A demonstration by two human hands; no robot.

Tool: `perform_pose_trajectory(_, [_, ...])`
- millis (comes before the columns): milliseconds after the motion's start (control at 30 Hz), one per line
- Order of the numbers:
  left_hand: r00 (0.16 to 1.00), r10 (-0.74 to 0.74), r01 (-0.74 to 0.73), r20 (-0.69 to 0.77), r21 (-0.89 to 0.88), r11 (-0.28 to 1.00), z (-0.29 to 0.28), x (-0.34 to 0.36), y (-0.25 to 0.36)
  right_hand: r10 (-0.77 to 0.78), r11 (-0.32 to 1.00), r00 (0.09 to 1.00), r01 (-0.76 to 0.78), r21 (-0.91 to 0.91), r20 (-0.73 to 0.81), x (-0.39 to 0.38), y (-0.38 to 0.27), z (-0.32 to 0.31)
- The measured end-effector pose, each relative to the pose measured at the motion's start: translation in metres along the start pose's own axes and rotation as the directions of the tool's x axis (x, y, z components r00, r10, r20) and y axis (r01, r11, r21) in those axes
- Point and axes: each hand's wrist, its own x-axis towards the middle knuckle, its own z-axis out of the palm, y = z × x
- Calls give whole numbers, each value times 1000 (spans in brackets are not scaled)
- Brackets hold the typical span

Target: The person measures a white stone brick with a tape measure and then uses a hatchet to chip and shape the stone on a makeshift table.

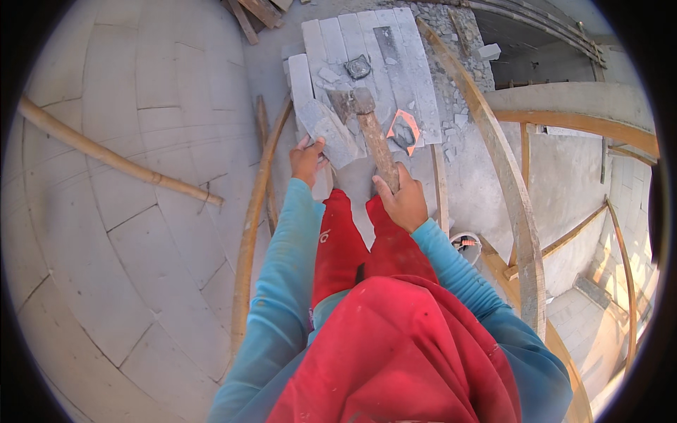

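My left hand (306, 161) is closed on the lower left edge of a grey concrete block (327, 132), tilted against the blocks before me. In my right hand (405, 201) is the wooden handle of a hatchet (376, 137); its dust-covered metal head lies over the block's upper right edge, and whether the two touch I cannot tell. Beyond both hands long pale blocks (416, 67) are laid side by side. On them rest a dark, crumpled-looking lump (357, 67) and, right of the hatchet, an orange-edged piece with grey material in it (403, 132).
Rubble (451, 84) lies along the right side of the pale blocks. A curved wooden beam (501, 151) runs past my right arm, and another pole (259, 197) stands left of my left arm. A white bucket (466, 247) sits by my right elbow. Far left, a bamboo pole (120, 151) crosses the block wall.
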Motion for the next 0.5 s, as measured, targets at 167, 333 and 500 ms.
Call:
perform_pose_trajectory(167, [1000,-1,1,-1,17,1000,0,-1,-1,38,971,984,5,237,-176,-9,-20,4])
perform_pose_trajectory(333, [1000,-11,12,-26,27,1000,-3,9,-8,21,995,998,-14,-103,66,-15,50,34])
perform_pose_trajectory(500, [1000,4,-3,-15,32,999,-3,8,-8,15,993,1000,-16,119,6,-4,-12,-3])
